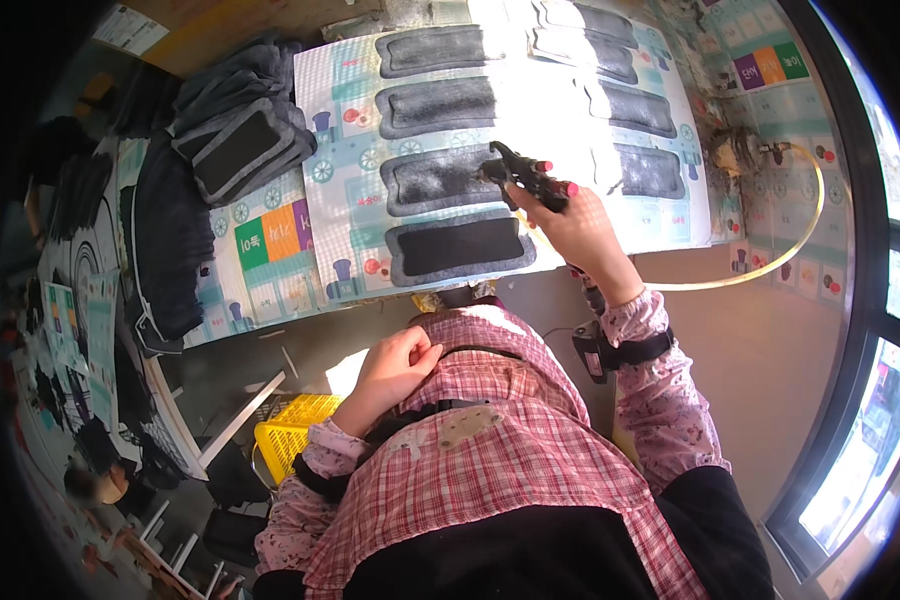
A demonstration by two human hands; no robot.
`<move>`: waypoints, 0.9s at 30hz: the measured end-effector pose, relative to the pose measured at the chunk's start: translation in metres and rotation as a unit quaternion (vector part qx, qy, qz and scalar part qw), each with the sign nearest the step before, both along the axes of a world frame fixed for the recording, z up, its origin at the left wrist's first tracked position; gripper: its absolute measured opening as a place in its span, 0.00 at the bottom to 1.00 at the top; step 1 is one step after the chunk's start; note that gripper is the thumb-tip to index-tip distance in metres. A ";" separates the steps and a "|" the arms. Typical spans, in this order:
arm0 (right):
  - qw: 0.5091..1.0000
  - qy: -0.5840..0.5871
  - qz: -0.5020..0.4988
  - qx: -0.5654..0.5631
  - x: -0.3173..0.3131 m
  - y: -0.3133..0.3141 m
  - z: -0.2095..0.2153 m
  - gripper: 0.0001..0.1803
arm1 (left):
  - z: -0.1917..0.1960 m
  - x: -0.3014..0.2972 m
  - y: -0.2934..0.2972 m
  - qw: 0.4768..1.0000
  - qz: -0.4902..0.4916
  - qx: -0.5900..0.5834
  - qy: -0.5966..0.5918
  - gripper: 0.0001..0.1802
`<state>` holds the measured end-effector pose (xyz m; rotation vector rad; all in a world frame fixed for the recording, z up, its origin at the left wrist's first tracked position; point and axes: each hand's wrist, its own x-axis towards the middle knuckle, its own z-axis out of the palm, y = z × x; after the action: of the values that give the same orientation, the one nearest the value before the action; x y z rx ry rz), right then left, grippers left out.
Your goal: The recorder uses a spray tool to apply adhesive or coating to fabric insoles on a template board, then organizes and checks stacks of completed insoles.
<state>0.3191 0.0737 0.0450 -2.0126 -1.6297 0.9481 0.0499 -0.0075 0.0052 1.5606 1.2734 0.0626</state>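
My right hand [575, 228] is wrapped round a black spray gun [527, 172] with red knobs, held above the board. Its nozzle end is over the right part of a dark grey fabric panel [430, 182] with wavy edges. Closer to me lies a similar panel [460, 248] with a solid black rectangular middle. A pale yellow hose [745, 284] runs rightward from near my right wrist to a fitting by the wall. My left hand [398, 362] rests against my red checked apron [470, 450], its fingers curled in; nothing shows in them.
More panels lie in two columns on a patterned board [345, 235], partly washed out by sunlight. Stacked dark fabric pieces [245, 150] sit to the left. Below the table stands a yellow crate [295, 430]. A framed window [870, 400] is at right.
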 end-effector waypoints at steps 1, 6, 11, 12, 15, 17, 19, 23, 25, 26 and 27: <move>0.999 0.025 0.004 0.020 0.003 -0.003 0.004 0.19 | 0.001 0.002 -0.002 1.000 0.005 0.000 0.001 0.13; 0.999 0.040 0.001 -0.029 0.004 -0.013 0.003 0.18 | 0.004 0.013 -0.012 0.999 0.029 -0.021 0.011 0.13; 0.994 -0.021 0.092 0.052 0.000 -0.018 -0.014 0.14 | 0.003 0.027 -0.023 0.999 0.043 0.019 -0.024 0.13; 0.993 -0.029 0.083 0.075 0.005 -0.020 -0.014 0.15 | 0.003 0.029 -0.025 0.999 0.045 0.012 -0.009 0.13; 0.999 -0.007 0.044 0.024 0.032 -0.023 -0.007 0.18 | 0.003 0.036 -0.034 0.998 0.052 0.022 -0.017 0.13; 0.999 -0.035 -0.009 -0.034 0.039 -0.021 -0.005 0.20 | 0.002 0.041 -0.039 0.998 0.064 0.017 -0.008 0.13; 0.999 -0.022 0.034 0.011 0.038 -0.018 -0.006 0.21 | 0.002 0.046 -0.043 0.997 0.071 0.035 -0.020 0.13; 0.998 -0.024 0.051 -0.012 0.032 -0.015 -0.015 0.22 | 0.003 0.053 -0.047 0.996 0.068 0.053 -0.014 0.12; 0.998 -0.056 0.028 0.003 0.037 -0.015 -0.018 0.23 | 0.003 0.054 -0.047 0.996 0.071 0.058 -0.015 0.12; 0.994 -0.113 -0.002 -0.003 0.041 -0.016 -0.018 0.23 | 0.003 0.054 -0.048 0.996 0.075 0.056 -0.011 0.12; 0.995 -0.086 -0.029 0.042 0.045 -0.016 -0.018 0.20 | 0.002 0.053 -0.048 0.995 0.076 0.062 -0.019 0.12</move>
<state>0.3642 0.0578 0.0268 -2.1210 -1.6595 0.6917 0.1034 -0.0554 0.0077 1.5580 1.3794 0.2717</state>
